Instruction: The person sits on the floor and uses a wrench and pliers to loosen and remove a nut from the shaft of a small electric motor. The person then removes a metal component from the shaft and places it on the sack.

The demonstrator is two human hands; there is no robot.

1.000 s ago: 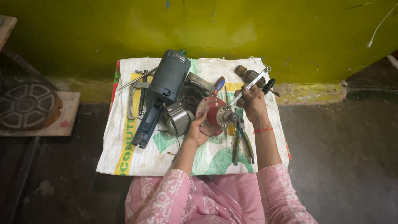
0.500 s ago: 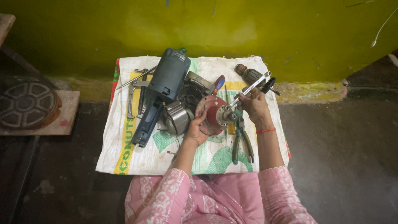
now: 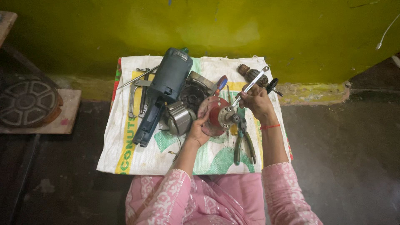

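Note:
My left hand (image 3: 197, 130) grips a round red metal disc part (image 3: 211, 115) with a grey hub, held on edge above a white woven sack (image 3: 137, 154) spread on the floor. My right hand (image 3: 257, 101) holds a silver wrench (image 3: 251, 85), its lower end set at the hub of the disc. A dark blue power tool body (image 3: 163, 92) lies left of the disc, with a shiny metal cylinder (image 3: 180, 118) beside it.
Green-handled pliers (image 3: 243, 142) lie on the sack below my right hand. A screwdriver with red and blue handle (image 3: 220, 84), a motor armature (image 3: 250, 75) and other pliers (image 3: 136, 92) lie about. A round metal reel (image 3: 26, 102) sits at left. A yellow-green wall stands behind.
The wrench end in my right hand has tilted slightly at the hub. My left hand keeps hold of the disc in nearly the same place.

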